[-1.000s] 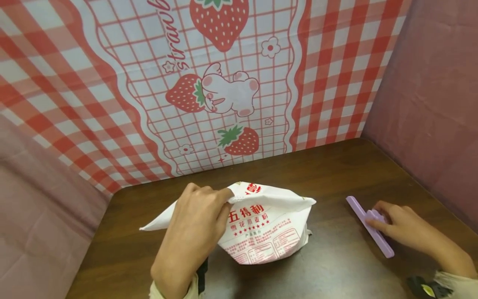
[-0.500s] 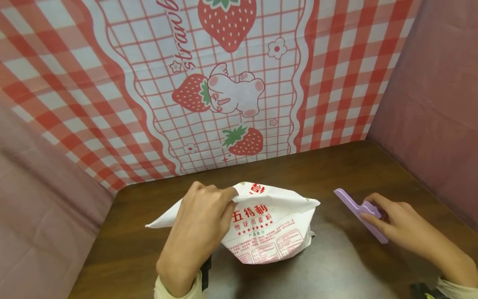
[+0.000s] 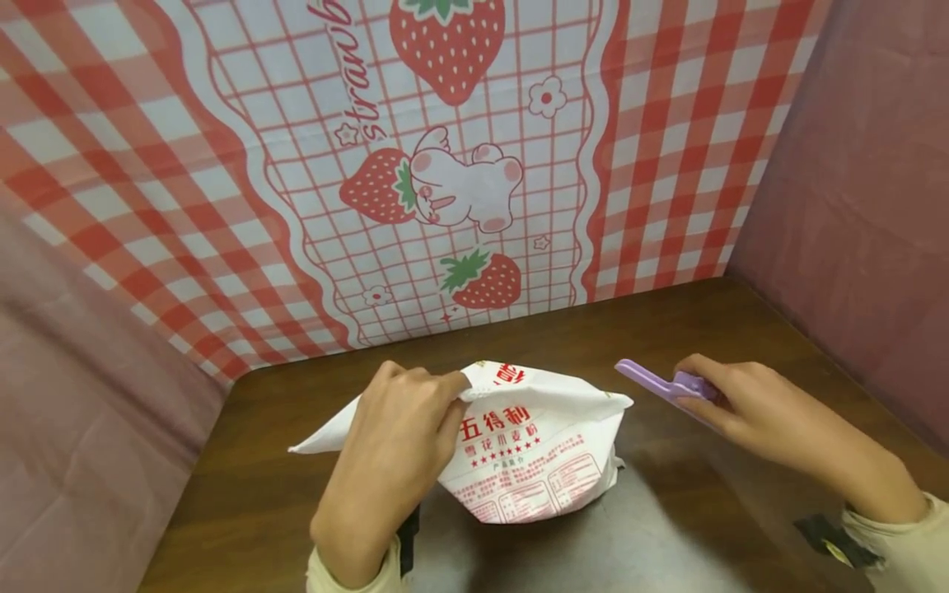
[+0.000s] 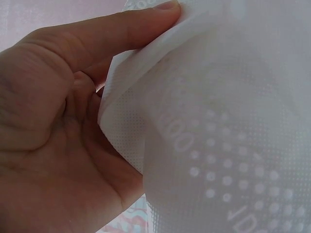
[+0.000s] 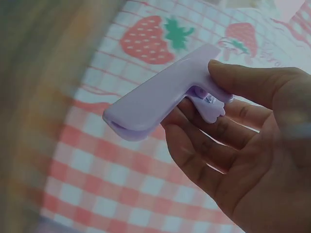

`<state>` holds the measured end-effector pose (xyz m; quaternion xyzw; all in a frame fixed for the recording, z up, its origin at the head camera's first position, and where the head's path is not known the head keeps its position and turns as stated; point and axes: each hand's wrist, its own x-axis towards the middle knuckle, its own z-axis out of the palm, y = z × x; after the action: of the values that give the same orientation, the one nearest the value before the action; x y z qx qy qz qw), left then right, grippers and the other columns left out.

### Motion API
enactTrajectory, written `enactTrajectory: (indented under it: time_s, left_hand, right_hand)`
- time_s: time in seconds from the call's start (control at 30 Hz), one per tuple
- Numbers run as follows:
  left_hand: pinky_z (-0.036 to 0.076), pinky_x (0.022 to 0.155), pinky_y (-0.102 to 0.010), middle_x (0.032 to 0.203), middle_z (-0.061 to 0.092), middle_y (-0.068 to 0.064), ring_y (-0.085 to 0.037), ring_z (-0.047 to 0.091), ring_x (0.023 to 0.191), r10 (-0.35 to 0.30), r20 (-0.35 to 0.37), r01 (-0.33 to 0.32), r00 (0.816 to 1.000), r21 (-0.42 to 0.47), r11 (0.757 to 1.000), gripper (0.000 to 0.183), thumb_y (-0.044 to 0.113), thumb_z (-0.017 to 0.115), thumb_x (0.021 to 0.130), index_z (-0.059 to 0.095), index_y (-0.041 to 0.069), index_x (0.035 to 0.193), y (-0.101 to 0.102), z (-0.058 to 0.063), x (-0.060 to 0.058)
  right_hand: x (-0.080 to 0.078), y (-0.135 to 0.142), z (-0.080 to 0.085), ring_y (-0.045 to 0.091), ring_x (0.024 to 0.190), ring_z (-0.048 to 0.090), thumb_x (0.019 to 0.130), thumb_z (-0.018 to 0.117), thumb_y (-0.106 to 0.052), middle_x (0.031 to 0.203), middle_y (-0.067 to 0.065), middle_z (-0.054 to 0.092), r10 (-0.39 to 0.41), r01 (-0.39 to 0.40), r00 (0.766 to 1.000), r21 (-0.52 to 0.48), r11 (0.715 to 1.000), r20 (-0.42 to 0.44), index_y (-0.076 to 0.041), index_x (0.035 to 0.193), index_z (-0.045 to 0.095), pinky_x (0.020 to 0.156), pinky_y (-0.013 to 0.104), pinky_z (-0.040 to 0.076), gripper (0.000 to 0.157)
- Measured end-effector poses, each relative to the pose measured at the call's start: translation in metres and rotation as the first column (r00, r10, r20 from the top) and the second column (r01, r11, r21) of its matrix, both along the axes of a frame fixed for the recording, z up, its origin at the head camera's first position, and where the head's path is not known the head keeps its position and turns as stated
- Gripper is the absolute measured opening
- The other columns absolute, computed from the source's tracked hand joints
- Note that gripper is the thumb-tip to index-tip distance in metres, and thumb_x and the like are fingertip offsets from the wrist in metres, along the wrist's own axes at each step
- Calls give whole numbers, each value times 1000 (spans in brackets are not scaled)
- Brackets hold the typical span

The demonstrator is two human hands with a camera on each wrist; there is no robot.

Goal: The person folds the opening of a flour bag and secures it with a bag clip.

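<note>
A white flour bag [image 3: 534, 445] with red Chinese print stands on the table, its top gathered and folded over. My left hand [image 3: 400, 453] grips that folded top, thumb on the near side. The left wrist view shows the thumb pressing on the bag's white woven-looking material [image 4: 233, 121], with the other fingers behind it. In my right hand [image 3: 771, 412] is a long purple bag clip [image 3: 660, 385], held up to the right of the bag. Thumb and fingers pinch the handles of the clip [image 5: 155, 92] in the right wrist view; its long bars look closed together.
Under the bag is a dark brown wooden table [image 3: 667, 321]. A strawberry-print checked cloth [image 3: 296, 206] hangs behind it, with pink cloth [image 3: 853, 206] on the right and also on the left.
My right hand has lifted the purple clip off toward the left, nearer the bag, and turned it flatter. The left hand and the bag stay nearly still.
</note>
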<state>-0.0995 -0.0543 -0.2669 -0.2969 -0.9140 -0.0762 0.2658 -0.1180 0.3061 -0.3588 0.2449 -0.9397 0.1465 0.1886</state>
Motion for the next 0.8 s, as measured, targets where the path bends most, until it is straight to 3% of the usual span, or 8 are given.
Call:
enactTrajectory:
  time_s: [0.13,0.23,0.33,0.43,0.53,0.63,0.8]
  left_hand:
    - [34,60,-25,50,50,13,-8,45,49,4,3,-4,1000,-2,1000,14,8,60,76,59,19,67,0,-2,0]
    - [34,60,-25,52,53,13,-7,46,49,1,9,-1,1000,-6,1000,11,9,61,76,62,19,71,0,-4,0]
    - [35,61,-25,54,55,13,-7,48,50,-2,11,2,1000,-7,1000,9,10,61,76,63,18,73,0,-5,0]
    - [36,62,-26,57,58,13,-7,49,52,2,11,-2,1000,-6,1000,9,10,61,76,65,18,77,0,-4,0]
    - [36,63,-26,60,61,13,-7,50,53,4,13,-4,1000,-1,1000,11,10,62,76,67,19,80,0,-4,0]
    - [35,63,-26,62,62,13,-6,50,53,1,16,-1,1000,2,1000,11,11,62,76,67,19,81,0,-3,0]
    - [34,62,-25,56,57,13,-6,45,51,-1,8,1,1000,1,1000,10,9,61,76,65,18,77,1,-1,0]
  right_hand:
    - [-3,-13,25,-2,54,40,74,72,-18,64,-18,47,-4,4,999,-1,1000,-42,-22,99,57,49,19,35,30]
    - [2,-24,45,-1,57,43,70,74,-13,70,-17,53,11,-18,992,-54,998,-122,-23,103,59,50,16,36,38]
    - [12,-38,62,-2,65,47,66,76,-8,82,-15,59,70,-101,972,-129,987,-226,-21,108,62,58,12,38,45]
    - [22,-54,77,-2,75,50,69,74,-11,92,-10,62,184,-243,936,-174,954,-300,-15,111,62,67,11,39,43]
    - [30,-72,87,-1,80,53,72,72,-10,98,-8,62,302,-363,909,-190,912,-287,-13,113,60,70,10,40,43]
    - [34,-85,90,0,82,54,71,73,-7,99,-9,61,367,-417,897,-196,887,-248,-15,114,59,71,9,41,46]
    - [32,-95,85,-1,83,54,74,71,-10,98,-13,59,356,-383,920,-180,906,-164,-18,114,58,71,10,41,43]
